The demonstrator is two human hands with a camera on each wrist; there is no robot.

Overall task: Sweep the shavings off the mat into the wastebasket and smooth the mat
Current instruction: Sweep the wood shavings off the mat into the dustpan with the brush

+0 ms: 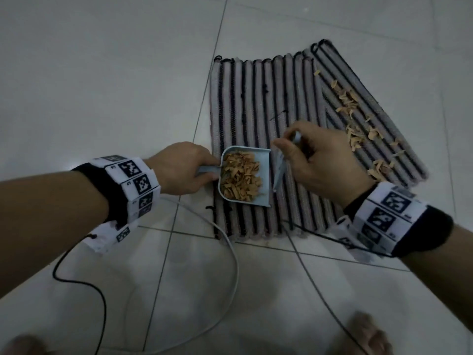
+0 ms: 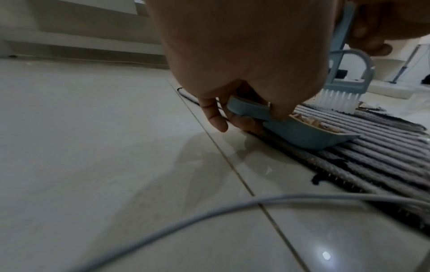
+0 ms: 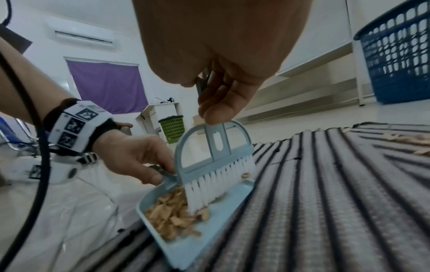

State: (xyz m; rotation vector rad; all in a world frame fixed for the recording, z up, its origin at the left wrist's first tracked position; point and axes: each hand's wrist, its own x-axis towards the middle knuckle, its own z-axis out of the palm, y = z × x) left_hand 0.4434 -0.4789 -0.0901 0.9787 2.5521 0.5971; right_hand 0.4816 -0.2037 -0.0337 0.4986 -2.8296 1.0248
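A: Your left hand [image 1: 184,168] comes in low from the left, knuckles up, fingers curled around the dustpan [image 1: 243,176] handle, thumb on top.

B: And the pan itself?

A: It sits on the mat [image 1: 256,98] near the left edge, open lip toward your right hand, piled with shavings [image 1: 240,175]. From the left wrist view 1 finger [image 2: 215,117] hangs straight down off the handle toward the floor [image 1: 102,85].

B: What about the right?

A: Your right hand [image 1: 320,162] is arched above the mat, wrist higher than the fingers, pinching the brush [image 3: 214,156] handle between thumb and fingers. The brush hangs nearly upright, its white bristles down at the pan's lip and touching the pile there.

B: Is the mat flat?

A: No. Its right part is folded over at an angle, and a loose line of shavings [image 1: 358,124] lies along that fold, well apart from the pan.

B: Where's the wastebasket?

A: 2 baskets show in the right wrist view: a blue basket [image 3: 395,60] off to the right by the wall, and a green basket [image 3: 171,128] far back by a white desk. I cannot tell which one is meant. 2 cables [image 1: 230,252] trail over the tiles near your wrists.
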